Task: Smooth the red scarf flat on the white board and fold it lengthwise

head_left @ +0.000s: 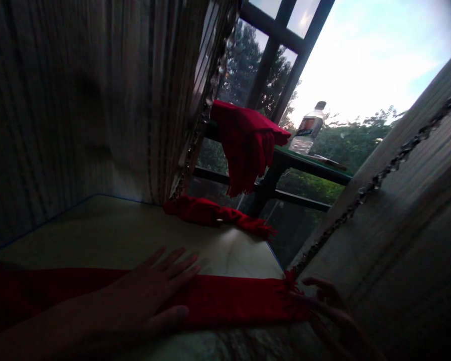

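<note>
A long red fringed scarf (233, 301) lies stretched out across the pale tabletop (135, 230), its left part running out of view. My left hand (165, 286) rests flat on the scarf, fingers spread and their tips over its far edge. At the scarf's right end my right hand (330, 306) is beside the fringe (295, 286). Its fingers are apart, one of them at the tassels; in the dim light I cannot see whether it presses on them. Further back, a second red scarf (210, 213) lies bunched along the table's far edge.
A folded red fringed cloth (248, 135) hangs over the window ledge (315, 165). On that ledge stands a clear plastic bottle (308, 128) with a dark cap, near a small flat object (328, 161). Striped curtains (97, 100) hang on both sides of the barred window.
</note>
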The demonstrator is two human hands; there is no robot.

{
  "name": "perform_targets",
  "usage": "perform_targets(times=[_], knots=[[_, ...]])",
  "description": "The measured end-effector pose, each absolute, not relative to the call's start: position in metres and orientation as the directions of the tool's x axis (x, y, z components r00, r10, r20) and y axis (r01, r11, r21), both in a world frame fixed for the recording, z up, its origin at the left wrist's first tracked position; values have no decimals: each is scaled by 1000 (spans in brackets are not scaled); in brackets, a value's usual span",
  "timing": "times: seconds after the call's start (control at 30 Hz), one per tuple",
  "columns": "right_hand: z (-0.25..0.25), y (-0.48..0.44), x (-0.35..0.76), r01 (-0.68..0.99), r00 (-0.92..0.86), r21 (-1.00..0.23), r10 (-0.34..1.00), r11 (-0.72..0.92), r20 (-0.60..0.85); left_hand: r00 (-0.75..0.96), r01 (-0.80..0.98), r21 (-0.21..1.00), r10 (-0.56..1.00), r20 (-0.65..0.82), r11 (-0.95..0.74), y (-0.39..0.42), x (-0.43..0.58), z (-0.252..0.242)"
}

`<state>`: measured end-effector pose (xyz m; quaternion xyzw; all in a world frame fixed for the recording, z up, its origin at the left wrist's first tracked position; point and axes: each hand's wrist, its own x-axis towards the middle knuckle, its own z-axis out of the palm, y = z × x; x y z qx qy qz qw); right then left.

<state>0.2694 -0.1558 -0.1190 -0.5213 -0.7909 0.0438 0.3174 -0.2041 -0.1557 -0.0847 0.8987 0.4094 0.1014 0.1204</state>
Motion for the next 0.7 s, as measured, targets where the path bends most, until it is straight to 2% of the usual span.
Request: perform_targets(times=[0.07,0.13,0.2,0.27,0.33,0.4,0.47,0.7], knots=[[-110,-156,253,815,-211,-384,840,433,500,651,709,303,756,65,-637,-154,-204,-90],[-101,-157,219,819,-245,-352,830,454,501,641,724,296,766,48,-624,-151,-204,-95],[-94,-157,177,824,-381,-277,844,495,377,631,735,286,774,44,-615,-148,-204,-100],[-93,-154,140,822,-504,-193,842,536,192,643,725,282,764,53,-629,-146,-204,-104],[-97,-145,119,830,-529,-194,849,522,22,670,698,287,740,61,-656,-142,-204,-106],[-102,-134,113,841,-524,-204,848,501,-77,682,685,291,728,66,-668,-136,-206,-104],[-105,-120,113,849,-516,-199,850,490,-108,693,676,291,719,63,-677,-127,-207,-99],[-105,-85,105,852,-504,-202,862,483,-62,680,703,273,733,13,-657,-99,-214,-87]])
